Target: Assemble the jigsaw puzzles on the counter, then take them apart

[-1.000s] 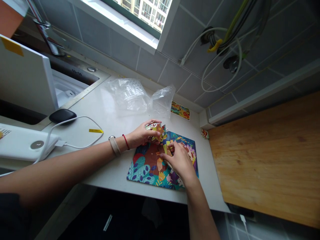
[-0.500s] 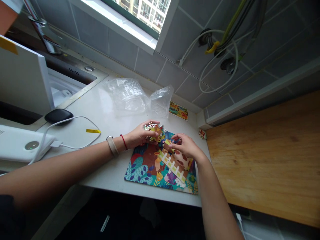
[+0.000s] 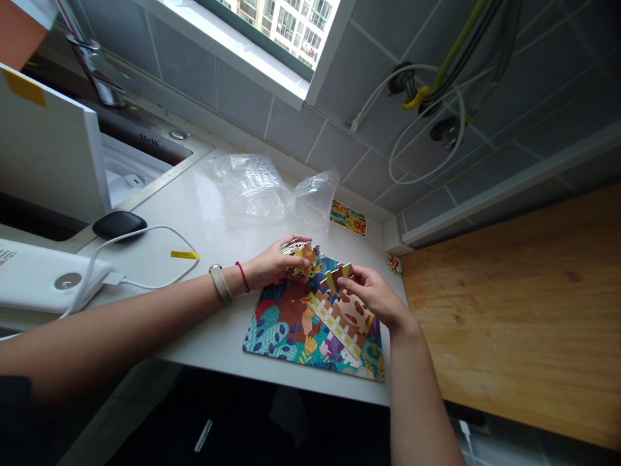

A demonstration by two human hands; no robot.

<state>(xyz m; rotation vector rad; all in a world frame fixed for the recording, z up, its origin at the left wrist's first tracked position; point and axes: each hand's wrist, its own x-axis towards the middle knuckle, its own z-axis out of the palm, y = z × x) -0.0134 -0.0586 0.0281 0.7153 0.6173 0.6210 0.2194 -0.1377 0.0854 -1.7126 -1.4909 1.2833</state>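
Note:
My left hand (image 3: 276, 261) is closed around a stack of puzzle pieces (image 3: 301, 254) above the upper edge of a colourful picture board (image 3: 279, 330). Between the thumb and fingers of my right hand (image 3: 369, 289) is a yellow-and-brown puzzle piece (image 3: 336, 277), tilted over the board. Just below it, a joined group of puzzle pieces (image 3: 342, 323) with a pale fence and a brown-spotted pattern lies askew on the board. My fingers cover parts of the stack and of the held piece.
Behind my hands lies a clear plastic bag (image 3: 257, 191), with a small picture card (image 3: 348, 217) at its right. More pieces (image 3: 394, 263) lie near the wooden board (image 3: 509, 304). A black mouse (image 3: 119, 224) and white cable (image 3: 162, 285) are at left.
My right hand has moved slightly right, lifting and turning its piece away from the joined group. My left hand still holds the stack. The view has shifted a little.

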